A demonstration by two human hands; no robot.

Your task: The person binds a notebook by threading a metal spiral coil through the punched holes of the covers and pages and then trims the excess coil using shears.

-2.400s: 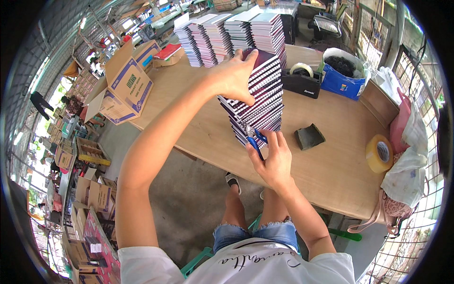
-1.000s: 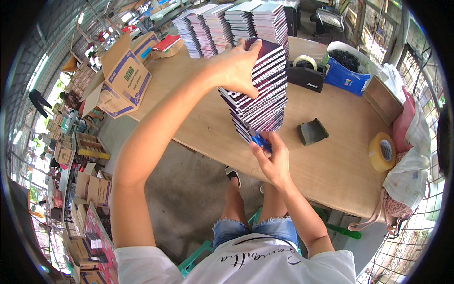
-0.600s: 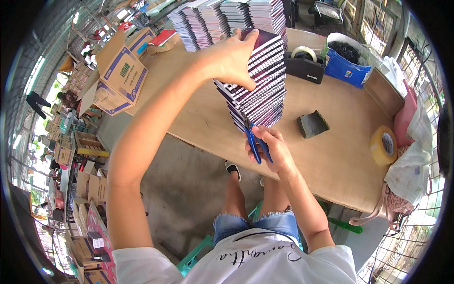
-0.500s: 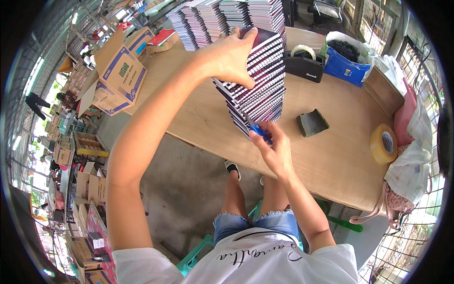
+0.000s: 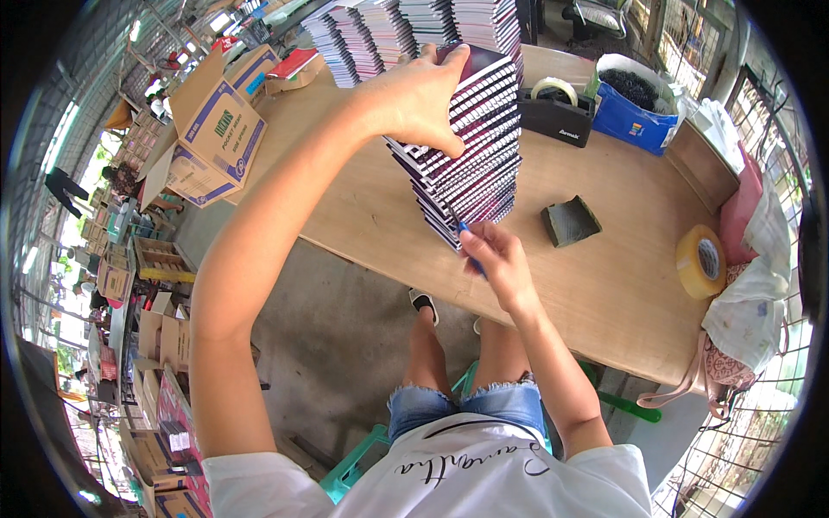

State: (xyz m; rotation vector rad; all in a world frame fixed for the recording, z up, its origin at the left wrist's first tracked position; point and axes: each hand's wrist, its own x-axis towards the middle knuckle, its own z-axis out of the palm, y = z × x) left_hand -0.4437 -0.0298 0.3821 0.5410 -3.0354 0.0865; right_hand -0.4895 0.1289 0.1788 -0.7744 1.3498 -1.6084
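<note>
A tall stack of spiral notebooks (image 5: 484, 164) with dark purple covers and white wire-looking bindings stands on the wooden table in front of me. My left hand (image 5: 423, 95) grips the upper part of it, fingers over the top and thumb pressed against the bindings. Low on the stack's near side, my right hand (image 5: 496, 255) is closed around small blue-handled pliers (image 5: 474, 250). Their dark tip is at the lower bindings; whether it touches them I cannot tell, and the fingers cover much of the handles.
More notebook stacks (image 5: 414, 30) stand behind. Rightward are a black tape dispenser (image 5: 557, 121), a blue box with black coils (image 5: 635, 112), a small dark open box (image 5: 571, 222) and a yellowish tape roll (image 5: 700, 262). An open carton (image 5: 216, 138) sits at the left edge.
The right hand and pliers have shifted slightly, and the blue handles look closer together and turned. My left hand keeps its place on the stack.
</note>
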